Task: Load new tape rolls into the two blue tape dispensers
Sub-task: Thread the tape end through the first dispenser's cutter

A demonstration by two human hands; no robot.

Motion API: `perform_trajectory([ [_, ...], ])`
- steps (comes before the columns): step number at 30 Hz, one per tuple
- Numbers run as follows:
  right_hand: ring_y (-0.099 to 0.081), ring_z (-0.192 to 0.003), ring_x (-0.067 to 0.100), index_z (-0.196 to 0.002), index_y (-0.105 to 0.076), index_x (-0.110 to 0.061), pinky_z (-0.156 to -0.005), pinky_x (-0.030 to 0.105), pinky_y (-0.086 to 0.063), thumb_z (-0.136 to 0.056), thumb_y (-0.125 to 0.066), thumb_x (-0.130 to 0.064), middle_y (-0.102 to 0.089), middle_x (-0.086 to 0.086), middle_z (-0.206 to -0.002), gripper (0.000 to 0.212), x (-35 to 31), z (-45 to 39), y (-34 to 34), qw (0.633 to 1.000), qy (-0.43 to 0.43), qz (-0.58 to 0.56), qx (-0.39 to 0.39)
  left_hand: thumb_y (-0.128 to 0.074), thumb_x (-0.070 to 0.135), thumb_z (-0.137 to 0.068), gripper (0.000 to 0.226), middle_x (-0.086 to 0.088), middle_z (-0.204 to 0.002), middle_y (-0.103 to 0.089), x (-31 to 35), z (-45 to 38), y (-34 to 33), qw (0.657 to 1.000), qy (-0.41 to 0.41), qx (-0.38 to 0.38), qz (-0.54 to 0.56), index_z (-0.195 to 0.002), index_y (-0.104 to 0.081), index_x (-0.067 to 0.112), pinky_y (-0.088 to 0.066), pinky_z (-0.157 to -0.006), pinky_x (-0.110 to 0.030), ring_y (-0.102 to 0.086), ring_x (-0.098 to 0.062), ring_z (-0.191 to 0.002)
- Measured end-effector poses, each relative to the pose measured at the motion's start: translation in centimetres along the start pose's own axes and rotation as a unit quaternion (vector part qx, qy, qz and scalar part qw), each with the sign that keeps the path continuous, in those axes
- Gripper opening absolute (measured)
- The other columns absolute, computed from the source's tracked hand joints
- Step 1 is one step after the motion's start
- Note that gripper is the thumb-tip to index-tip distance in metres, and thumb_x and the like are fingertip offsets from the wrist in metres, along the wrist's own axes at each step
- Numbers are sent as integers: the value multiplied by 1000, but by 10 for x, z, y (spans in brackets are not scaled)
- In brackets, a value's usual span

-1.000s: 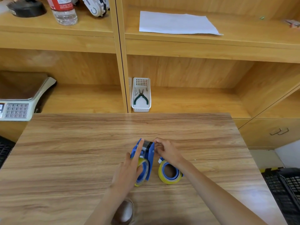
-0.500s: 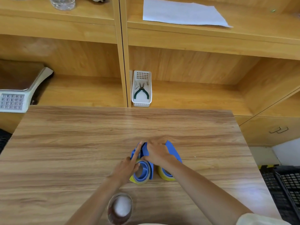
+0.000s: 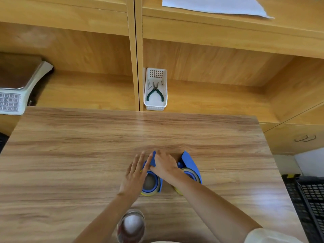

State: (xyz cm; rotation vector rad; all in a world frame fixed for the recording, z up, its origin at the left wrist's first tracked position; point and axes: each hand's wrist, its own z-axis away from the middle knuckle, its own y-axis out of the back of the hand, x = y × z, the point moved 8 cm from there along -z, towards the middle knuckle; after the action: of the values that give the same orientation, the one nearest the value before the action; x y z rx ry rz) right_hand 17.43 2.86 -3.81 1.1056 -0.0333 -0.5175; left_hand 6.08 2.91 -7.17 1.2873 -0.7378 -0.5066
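Note:
Two blue tape dispensers lie side by side on the wooden table point(image 3: 87, 155), each with a yellow-edged tape roll in it. My left hand point(image 3: 135, 174) rests flat, fingers apart, against the left side of the left dispenser point(image 3: 151, 184). My right hand point(image 3: 165, 166) lies on top of that same dispenser's front end, fingers curled over the blue body. The right dispenser point(image 3: 190, 165) sits just right of my right hand, partly hidden by my wrist.
A bottle with a white cap point(image 3: 131, 225) stands close to me at the table's near edge. Behind the table are wooden shelves with a white basket holding pliers point(image 3: 155, 90), a weighing scale point(image 3: 15, 92) at left and a paper sheet point(image 3: 213, 5). A black crate point(image 3: 312, 199) sits at right.
The left dispenser went from standing on edge to lying flat on the table. My right hand moved onto its front end. The view tilted downward.

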Motion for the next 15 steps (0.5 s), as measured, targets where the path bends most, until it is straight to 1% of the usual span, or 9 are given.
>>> perform_trajectory([
  [1, -63, -112, 31, -135, -43, 0, -78, 36, -52, -95, -60, -40, -59, 15, -127, 59, 0, 1, -4, 1000, -5, -5, 3, -81, 11, -68, 116, -10, -159, -24, -2, 0, -2, 1000, 0, 2, -7, -154, -4, 20, -45, -104, -42, -32, -31, -142],
  [3, -61, -116, 31, -141, -35, 0, -81, 36, -51, -97, -57, -38, -55, 15, -133, 62, 0, 2, -11, 1000, -8, -9, 2, -80, 16, -71, 109, -4, -160, -20, -3, -1, -6, 1000, 2, 3, -14, -153, -8, 21, -41, -106, -43, -29, -30, -143],
  [5, -55, -124, 32, -146, -28, -1, -89, 37, -50, -99, -55, -38, -50, 16, -140, 66, 0, 4, -16, 1000, -6, -10, 0, -79, 17, -72, 107, 2, -160, -16, -4, 0, -7, 1000, 5, 7, -19, -153, -10, 23, -39, -107, -44, -29, -29, -143],
  [7, -50, -128, 32, -148, -25, -2, -95, 39, -48, -99, -53, -39, -47, 15, -143, 67, 2, 5, -18, 1000, -6, -6, 1, -78, 17, -73, 105, 6, -161, -12, -5, 0, -7, 1000, 7, 10, -28, -153, -10, 25, -36, -108, -46, -26, -29, -144],
  [11, -53, -126, 32, -150, -24, -2, -95, 41, -47, -100, -50, -41, -51, 14, -141, 69, 4, 7, -18, 999, -1, 33, 24, -75, 20, -77, 101, 7, -162, -10, -5, 1, -6, 999, 10, 13, -41, -153, -8, 27, -33, -109, -50, -22, -30, -145],
  [13, -56, -122, 33, -152, -20, -1, -93, 42, -48, -100, -50, -42, -54, 15, -138, 73, 4, 9, -18, 999, 4, 43, 29, -77, 20, -75, 104, 7, -162, -10, -5, 2, -8, 999, 10, 15, -44, -153, -9, 26, -34, -109, -50, -23, -31, -145],
  [15, -59, -117, 32, -151, -24, -1, -90, 42, -48, -99, -51, -44, -59, 15, -132, 73, 6, 10, -17, 998, 4, 48, 32, -79, 17, -71, 109, 7, -162, -10, -5, 1, -8, 999, 13, 11, -46, -153, -9, 26, -36, -108, -50, -25, -32, -145],
])
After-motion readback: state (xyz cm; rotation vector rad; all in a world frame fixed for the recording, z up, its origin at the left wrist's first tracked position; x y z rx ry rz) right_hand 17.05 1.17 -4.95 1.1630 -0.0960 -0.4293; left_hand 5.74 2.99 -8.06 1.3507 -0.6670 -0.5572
